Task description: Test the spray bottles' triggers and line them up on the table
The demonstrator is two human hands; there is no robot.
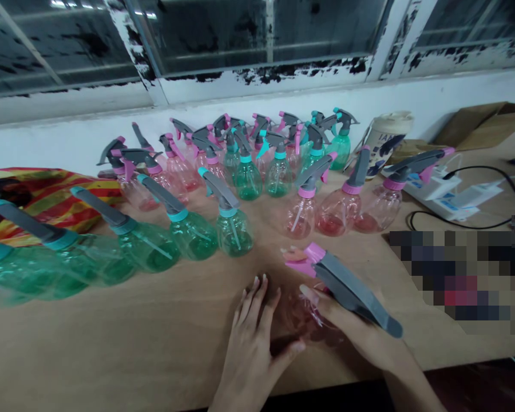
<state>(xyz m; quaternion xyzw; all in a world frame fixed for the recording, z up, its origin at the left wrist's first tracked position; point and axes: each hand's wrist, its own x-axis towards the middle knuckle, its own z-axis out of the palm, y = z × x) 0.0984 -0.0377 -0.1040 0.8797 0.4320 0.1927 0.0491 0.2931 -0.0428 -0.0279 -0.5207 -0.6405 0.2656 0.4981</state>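
My right hand [356, 329] is closed on a pink spray bottle [343, 283], its thumb on the near side of the translucent body and a fingertip showing beyond the pink nozzle end. The bottle lies within this grip, tilted, its grey lever running back above my hand towards the wrist; whether its base meets the table [154, 343] cannot be told. My left hand [251, 337] is open, fingers spread and pointing away from me, just to the left of the bottle; its thumb extends towards the lower body, though contact there is unclear. Beyond the grip, three pink-collared bottles [339, 214] stand side by side, apart from the held one. To the left, a slanting row of green bottles [193, 234] bears teal collars; behind both, a mixed cluster of pink and green bottles [246, 177] stands near the wall [81, 146].
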